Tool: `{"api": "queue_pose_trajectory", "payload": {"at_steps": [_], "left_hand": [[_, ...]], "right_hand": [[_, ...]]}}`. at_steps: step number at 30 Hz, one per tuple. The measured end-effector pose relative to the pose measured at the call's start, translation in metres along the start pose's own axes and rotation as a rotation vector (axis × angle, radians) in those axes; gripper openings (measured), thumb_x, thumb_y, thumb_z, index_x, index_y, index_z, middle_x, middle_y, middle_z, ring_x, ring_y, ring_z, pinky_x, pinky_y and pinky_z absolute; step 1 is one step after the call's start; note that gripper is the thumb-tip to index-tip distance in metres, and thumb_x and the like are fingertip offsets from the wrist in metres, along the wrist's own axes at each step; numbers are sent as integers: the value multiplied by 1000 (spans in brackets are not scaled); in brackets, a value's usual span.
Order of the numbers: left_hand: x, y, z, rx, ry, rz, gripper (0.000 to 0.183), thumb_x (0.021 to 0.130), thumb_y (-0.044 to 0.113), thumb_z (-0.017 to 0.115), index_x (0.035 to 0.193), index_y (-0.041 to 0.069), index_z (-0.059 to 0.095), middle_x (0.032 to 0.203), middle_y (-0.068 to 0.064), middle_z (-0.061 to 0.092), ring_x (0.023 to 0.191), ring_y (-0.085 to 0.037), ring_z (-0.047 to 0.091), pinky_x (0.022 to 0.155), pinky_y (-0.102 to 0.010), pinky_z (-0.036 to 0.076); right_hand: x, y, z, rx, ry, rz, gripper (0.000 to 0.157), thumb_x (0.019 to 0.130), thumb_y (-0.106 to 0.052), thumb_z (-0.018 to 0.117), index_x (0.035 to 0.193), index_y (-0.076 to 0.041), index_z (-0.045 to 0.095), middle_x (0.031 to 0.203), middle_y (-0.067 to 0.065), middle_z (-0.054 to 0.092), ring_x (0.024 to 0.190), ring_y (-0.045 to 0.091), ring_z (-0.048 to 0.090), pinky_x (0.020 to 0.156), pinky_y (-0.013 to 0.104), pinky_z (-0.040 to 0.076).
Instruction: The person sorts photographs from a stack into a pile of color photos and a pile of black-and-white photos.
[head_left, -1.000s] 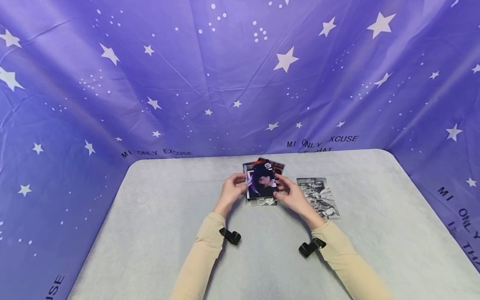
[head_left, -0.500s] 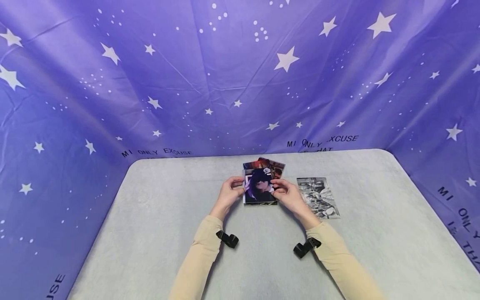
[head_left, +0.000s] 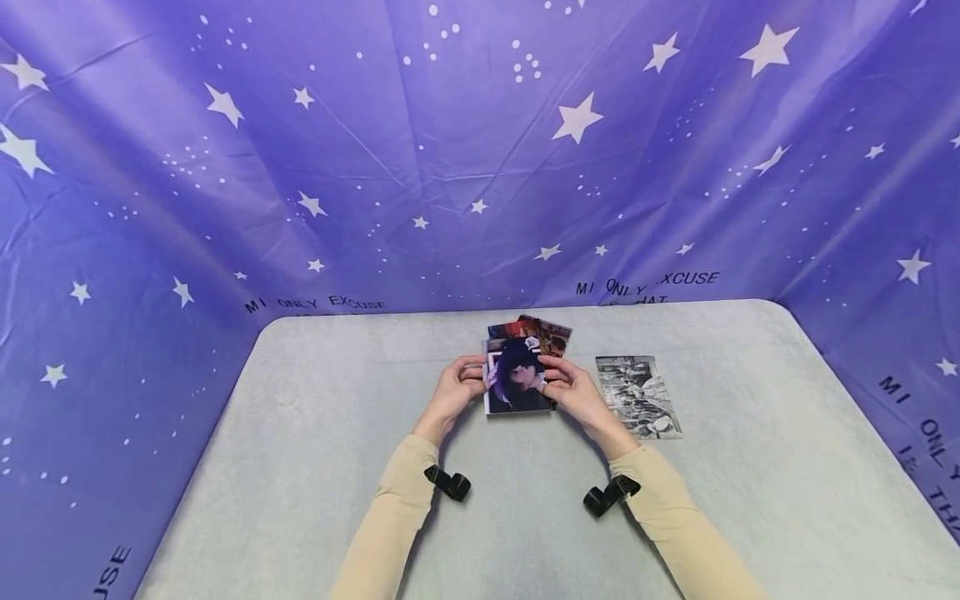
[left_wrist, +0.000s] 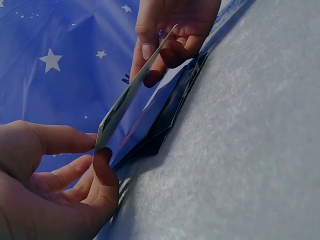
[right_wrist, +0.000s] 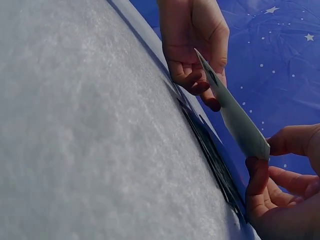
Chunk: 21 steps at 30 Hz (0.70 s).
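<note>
A photo print [head_left: 516, 379] with a dark-haired figure in purple tones is held up between both hands. My left hand [head_left: 453, 392] pinches its left edge between thumb and fingers. At the opposite edge, my right hand [head_left: 573, 396] pinches it the same way. Both wrist views show the print [left_wrist: 132, 85] from the side, tilted and raised above a pile of dark photos [right_wrist: 215, 165]. Reddish corners of the piled photos [head_left: 557, 335] stick out behind it in the head view; the rest of the pile is hidden by the held print.
A black-and-white photo [head_left: 643, 398] lies flat on the grey table [head_left: 315, 450], to the right and partly behind the right forearm. A purple curtain with white stars [head_left: 450, 167] hangs behind the table and along its sides. Each wrist wears a black strap camera [head_left: 450, 483].
Both hands have drawn the held print toward the person and slightly left. More of the red photos behind it shows, and the pale strip below it is now covered. The black-and-white photo stayed put.
</note>
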<state>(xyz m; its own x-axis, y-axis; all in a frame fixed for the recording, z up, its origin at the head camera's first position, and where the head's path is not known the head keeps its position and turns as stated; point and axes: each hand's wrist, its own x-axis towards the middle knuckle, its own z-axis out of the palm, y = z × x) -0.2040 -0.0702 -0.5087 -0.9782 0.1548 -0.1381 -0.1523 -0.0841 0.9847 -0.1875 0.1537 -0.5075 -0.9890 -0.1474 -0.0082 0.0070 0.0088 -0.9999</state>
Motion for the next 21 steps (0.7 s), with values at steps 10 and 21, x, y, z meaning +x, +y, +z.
{"api": "queue_pose_trajectory", "payload": {"at_steps": [10,21], "left_hand": [[-4,-3,-11,-60,-27,14,52,78,-19,56,129,-12,48,106,-27,61,78,-10,62,73,-22,50],[-12,-2,-23,-122,-33,5,54,81,-17,55,133,-6,48,98,-10,65,78,-10,63,72,-26,54]], "right_hand": [[1,-7,8,-17,-21,7,53,83,12,58,135,11,45,104,28,62,80,8,61,70,18,49],[5,-5,17,-19,-40,17,56,83,13,57,137,8,45,103,25,64,80,7,61,68,18,49]]}}
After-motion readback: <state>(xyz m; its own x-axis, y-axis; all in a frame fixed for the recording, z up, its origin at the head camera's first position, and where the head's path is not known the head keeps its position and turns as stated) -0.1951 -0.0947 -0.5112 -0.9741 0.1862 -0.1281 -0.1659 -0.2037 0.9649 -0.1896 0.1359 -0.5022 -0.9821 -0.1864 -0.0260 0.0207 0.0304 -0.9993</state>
